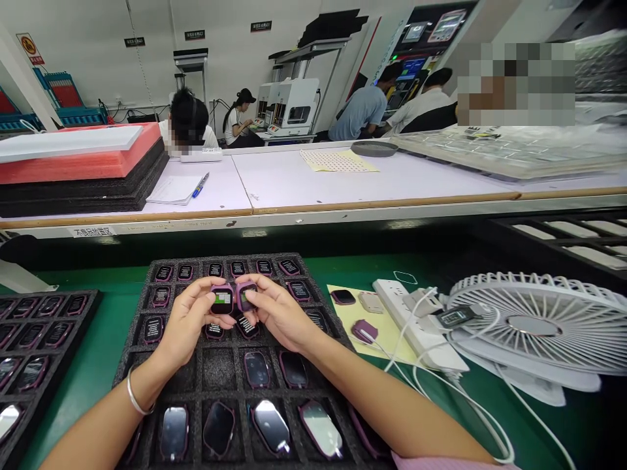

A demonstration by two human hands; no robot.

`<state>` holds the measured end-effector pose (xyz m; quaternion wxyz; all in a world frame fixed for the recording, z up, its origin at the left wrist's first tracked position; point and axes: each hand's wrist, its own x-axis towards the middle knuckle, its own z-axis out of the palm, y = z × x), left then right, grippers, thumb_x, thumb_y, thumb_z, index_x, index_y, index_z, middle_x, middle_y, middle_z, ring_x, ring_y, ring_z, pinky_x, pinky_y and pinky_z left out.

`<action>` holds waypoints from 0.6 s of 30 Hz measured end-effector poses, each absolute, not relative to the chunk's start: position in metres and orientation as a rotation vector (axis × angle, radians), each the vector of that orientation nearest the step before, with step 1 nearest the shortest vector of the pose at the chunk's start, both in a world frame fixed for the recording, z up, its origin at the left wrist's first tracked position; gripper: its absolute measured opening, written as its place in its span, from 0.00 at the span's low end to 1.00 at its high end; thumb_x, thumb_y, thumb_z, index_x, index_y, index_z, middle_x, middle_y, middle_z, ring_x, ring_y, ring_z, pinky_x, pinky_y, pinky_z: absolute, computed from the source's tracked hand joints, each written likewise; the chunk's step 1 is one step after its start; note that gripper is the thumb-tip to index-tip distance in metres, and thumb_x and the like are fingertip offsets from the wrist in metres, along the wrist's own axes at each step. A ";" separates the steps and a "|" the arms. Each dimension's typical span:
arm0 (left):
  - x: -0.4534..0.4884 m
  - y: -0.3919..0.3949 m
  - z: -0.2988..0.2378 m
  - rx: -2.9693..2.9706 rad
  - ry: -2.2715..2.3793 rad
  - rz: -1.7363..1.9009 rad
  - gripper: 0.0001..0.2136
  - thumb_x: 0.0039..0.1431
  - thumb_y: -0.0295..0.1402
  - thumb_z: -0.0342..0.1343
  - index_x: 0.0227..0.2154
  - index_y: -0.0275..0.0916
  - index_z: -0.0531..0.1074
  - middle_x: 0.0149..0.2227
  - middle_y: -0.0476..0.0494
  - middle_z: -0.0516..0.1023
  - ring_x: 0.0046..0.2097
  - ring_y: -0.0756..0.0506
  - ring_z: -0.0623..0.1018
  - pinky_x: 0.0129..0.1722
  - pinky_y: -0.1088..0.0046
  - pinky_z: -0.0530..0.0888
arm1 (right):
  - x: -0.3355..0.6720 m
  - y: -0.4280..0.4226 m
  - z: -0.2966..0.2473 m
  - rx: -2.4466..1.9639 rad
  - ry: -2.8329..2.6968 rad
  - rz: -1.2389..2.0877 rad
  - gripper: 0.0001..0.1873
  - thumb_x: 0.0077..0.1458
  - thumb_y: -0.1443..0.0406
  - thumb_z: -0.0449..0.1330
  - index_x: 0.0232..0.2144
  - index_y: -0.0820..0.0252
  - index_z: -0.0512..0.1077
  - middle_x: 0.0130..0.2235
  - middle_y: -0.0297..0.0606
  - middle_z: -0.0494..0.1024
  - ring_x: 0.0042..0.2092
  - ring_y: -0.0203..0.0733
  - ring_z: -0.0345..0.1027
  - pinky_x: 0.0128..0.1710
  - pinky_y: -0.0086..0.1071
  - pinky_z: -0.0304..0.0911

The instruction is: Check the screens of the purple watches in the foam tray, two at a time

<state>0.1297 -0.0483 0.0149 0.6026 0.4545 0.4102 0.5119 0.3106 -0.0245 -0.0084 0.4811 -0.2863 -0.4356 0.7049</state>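
Note:
My left hand (191, 316) pinches a purple-cased smartwatch body (223, 301) whose lit screen shows green and white. Close beside it, my right hand (277, 310) grips a second purple smartwatch body (245, 297), tilted, its screen partly covered by the thumb. Both are held above a black foam tray (219, 369) with square compartments. Many compartments hold similar watches; those in the far rows show white text on dark screens, while near ones such as this watch (218, 427) have dark or reflective faces. Two compartments below my hands show bare foam.
A second foam tray of watches (59, 320) lies at left. On the right are a white power strip (416, 320), cables, a white fan (533, 326) and a yellow sheet (353, 313) with small items. A raised shelf (294, 183) runs across the back; several people sit beyond it.

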 end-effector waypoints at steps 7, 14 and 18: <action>0.132 -0.048 0.018 1.053 0.964 1.189 0.14 0.53 0.35 0.60 0.43 0.38 0.74 0.41 0.43 0.79 0.27 0.46 0.82 0.29 0.67 0.81 | 0.311 -0.025 -0.009 -0.730 -1.134 1.651 0.18 0.51 0.59 0.69 0.42 0.57 0.73 0.31 0.30 0.72 0.24 0.30 0.62 0.24 0.28 0.59; 0.132 -0.048 0.017 1.074 0.966 1.196 0.14 0.52 0.33 0.60 0.43 0.38 0.74 0.41 0.44 0.79 0.27 0.46 0.82 0.29 0.68 0.81 | 0.310 -0.027 -0.008 -0.694 -1.194 1.606 0.18 0.49 0.65 0.68 0.44 0.56 0.72 0.38 0.32 0.73 0.26 0.29 0.63 0.27 0.28 0.62; 0.133 -0.047 0.016 1.084 0.991 1.204 0.14 0.53 0.33 0.60 0.43 0.37 0.73 0.40 0.45 0.79 0.26 0.46 0.82 0.28 0.68 0.81 | 0.311 -0.028 -0.010 -0.688 -1.228 1.606 0.19 0.50 0.68 0.66 0.45 0.55 0.71 0.40 0.34 0.73 0.27 0.29 0.64 0.28 0.29 0.63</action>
